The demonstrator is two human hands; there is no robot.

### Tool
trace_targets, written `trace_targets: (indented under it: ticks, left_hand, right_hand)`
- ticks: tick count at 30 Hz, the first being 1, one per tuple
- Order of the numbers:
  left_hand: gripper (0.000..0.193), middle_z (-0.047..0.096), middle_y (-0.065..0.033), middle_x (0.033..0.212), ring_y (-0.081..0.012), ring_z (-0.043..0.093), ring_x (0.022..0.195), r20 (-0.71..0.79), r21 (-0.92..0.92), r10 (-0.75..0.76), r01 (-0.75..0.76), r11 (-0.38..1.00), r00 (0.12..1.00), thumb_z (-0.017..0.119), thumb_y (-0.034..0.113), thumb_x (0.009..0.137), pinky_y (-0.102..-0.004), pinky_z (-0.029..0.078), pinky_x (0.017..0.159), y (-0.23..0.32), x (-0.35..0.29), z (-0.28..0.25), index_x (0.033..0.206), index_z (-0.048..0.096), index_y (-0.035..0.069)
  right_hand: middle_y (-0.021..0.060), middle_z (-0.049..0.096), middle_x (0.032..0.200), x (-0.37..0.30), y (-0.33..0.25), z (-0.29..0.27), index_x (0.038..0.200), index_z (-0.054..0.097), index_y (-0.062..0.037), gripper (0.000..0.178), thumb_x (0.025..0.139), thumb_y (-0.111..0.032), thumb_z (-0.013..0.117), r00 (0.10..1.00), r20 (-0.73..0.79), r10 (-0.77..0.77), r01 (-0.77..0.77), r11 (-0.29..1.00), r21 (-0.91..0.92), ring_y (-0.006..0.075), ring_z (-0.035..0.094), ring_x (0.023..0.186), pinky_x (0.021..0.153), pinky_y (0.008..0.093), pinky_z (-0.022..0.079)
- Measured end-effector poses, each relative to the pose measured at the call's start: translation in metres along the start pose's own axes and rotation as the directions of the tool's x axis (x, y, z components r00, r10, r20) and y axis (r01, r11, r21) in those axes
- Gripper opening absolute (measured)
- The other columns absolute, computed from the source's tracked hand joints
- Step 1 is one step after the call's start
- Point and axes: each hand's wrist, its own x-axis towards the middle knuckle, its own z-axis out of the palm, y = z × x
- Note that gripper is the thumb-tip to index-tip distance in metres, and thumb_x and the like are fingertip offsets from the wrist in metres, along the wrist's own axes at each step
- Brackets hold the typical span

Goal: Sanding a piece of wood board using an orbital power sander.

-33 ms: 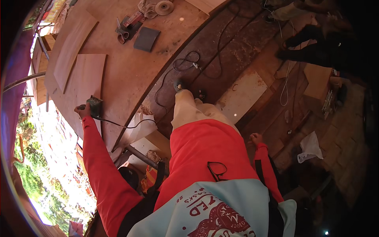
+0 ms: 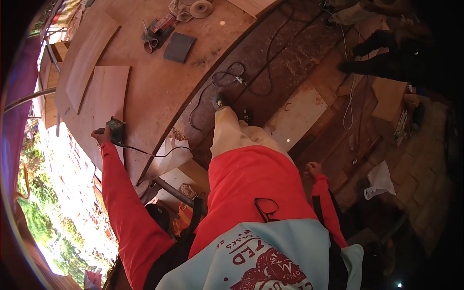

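At the left edge of the curved wooden tabletop, my left hand (image 2: 101,136) is closed on the rounded knob of a dark green corded power tool (image 2: 116,129). The tool rests on the table beside a thin wood panel (image 2: 110,92); its exact kind is hard to make out. Its black cord (image 2: 153,154) droops over the table edge toward the floor. My right hand (image 2: 314,169) hangs by my right side, fingers loosely bent and a little apart, with nothing visible in it.
On the table (image 2: 159,96) lie another curved panel (image 2: 92,63), a dark flat rectangular pad (image 2: 180,47), scissors (image 2: 149,42) and a round disc (image 2: 201,8). A cable (image 2: 227,75) loops over the floor. Boards (image 2: 299,116) and a white bag (image 2: 380,181) are at right. Another person's dark-clothed leg (image 2: 382,46) shows.
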Motion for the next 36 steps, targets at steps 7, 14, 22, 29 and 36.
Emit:
trace_targets:
  ticks: [7,14,22,29,36]
  left_hand:
    - [0.078,0.068,-0.0181,0.112,-0.0362,0.067,0.103,0.019,0.142,-0.007,0.005,0.990,1.000,0.082,0.042,0.068,-0.0454,0.053,0.091,0.038,-0.021,0.002,0.130,0.046,0.011]
    - [0.069,0.068,-0.0162,0.104,-0.0348,0.068,0.097,-0.058,-0.077,0.107,-0.112,0.991,0.993,0.079,0.040,0.071,-0.0476,0.053,0.087,0.001,0.001,0.033,0.126,0.047,0.014]
    - [0.071,0.069,-0.0224,0.105,-0.0412,0.069,0.095,-0.046,0.010,0.185,-0.185,0.983,0.982,0.078,0.037,0.075,-0.0538,0.054,0.085,-0.002,0.010,0.046,0.135,0.044,0.020]
    - [0.095,0.045,-0.0230,0.151,-0.0326,0.050,0.136,-0.349,0.094,0.441,-0.438,0.894,0.827,0.074,0.034,0.085,-0.0439,0.040,0.114,-0.095,0.134,-0.005,0.157,0.022,0.001]
    - [0.065,0.057,-0.0238,0.122,-0.0460,0.065,0.106,0.095,-0.021,0.068,-0.066,0.998,0.993,0.074,0.039,0.070,-0.0548,0.053,0.089,0.118,0.024,-0.010,0.129,0.051,0.024]
  right_hand:
    - [0.0123,0.069,0.089,-0.009,-0.033,0.005,0.107,0.067,0.0008,0.023,0.090,-0.015,0.066,1.000,-0.009,-0.011,0.011,0.999,0.049,0.0273,0.073,0.068,0.055,0.0364,0.061]
    - [0.0113,0.070,0.088,0.004,-0.049,0.023,0.107,0.069,-0.0008,0.021,0.092,-0.015,0.066,0.993,-0.010,-0.115,0.115,0.992,0.046,0.0259,0.073,0.067,0.055,0.0363,0.061]
    - [0.0146,0.073,0.085,-0.025,-0.071,0.068,0.112,0.069,-0.0011,0.030,0.091,-0.022,0.065,0.997,0.015,-0.081,0.082,0.984,-0.159,0.0233,0.073,0.065,0.052,0.0357,0.059]
    - [0.0071,0.072,0.076,0.009,-0.125,0.114,0.089,0.077,-0.0008,0.027,0.086,-0.026,0.068,0.944,0.220,-0.245,0.301,0.913,-0.274,0.0156,0.069,0.067,0.062,0.0330,0.056]
    - [0.0135,0.069,0.091,0.064,-0.208,0.078,0.106,0.067,0.0031,0.019,0.091,-0.008,0.065,0.954,0.227,-0.194,0.225,0.967,-0.123,0.0232,0.069,0.070,0.061,0.0393,0.063]
